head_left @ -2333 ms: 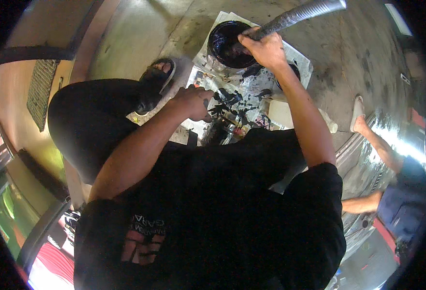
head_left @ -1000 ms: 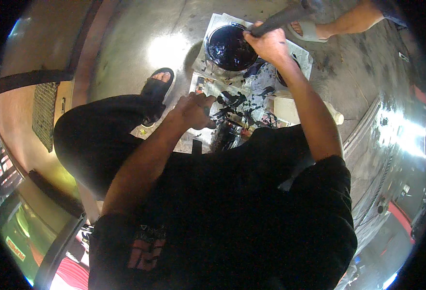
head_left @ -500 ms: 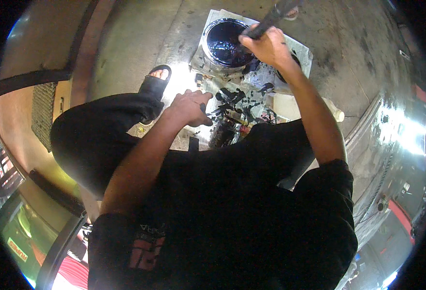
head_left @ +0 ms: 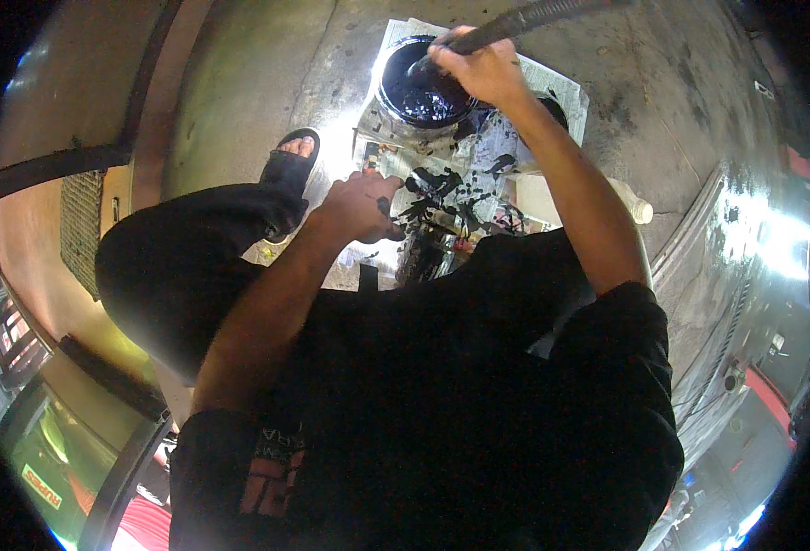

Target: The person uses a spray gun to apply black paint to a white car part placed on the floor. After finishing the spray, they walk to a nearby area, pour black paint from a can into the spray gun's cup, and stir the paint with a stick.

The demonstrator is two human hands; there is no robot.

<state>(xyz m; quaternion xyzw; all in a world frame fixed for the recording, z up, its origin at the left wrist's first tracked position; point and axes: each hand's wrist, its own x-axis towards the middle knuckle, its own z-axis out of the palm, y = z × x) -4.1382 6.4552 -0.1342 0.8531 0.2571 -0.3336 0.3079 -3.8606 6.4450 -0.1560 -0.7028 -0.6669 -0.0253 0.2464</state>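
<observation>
My right hand [head_left: 486,72] is closed around a dark, ribbed hose-like piece [head_left: 547,16], which runs off toward the upper right. Its lower end slants over a round bucket [head_left: 386,92] holding glossy black liquid [head_left: 420,96]; whether the end touches the liquid I cannot tell. My left hand [head_left: 361,206], dark smudges on its fingers, hangs with fingers apart and nothing in it. Under and beside it lies newspaper [head_left: 382,151] covered with black blotches [head_left: 437,184]. Close to its fingertips is a black-smeared, clear-looking container [head_left: 423,255].
A second dark round container [head_left: 552,112] shows partly behind my right forearm. Beyond that arm stands a pale container with a cream cap [head_left: 642,213]. My sandalled foot [head_left: 296,151] rests left of the newspaper. Stained concrete floor [head_left: 653,110] surrounds it, and a wooden panel [head_left: 33,216] is at left.
My right hand has moved left over the bucket, tilting the hose-like piece so that more of its ribbed length shows. My left hand has stayed nearly in place.
</observation>
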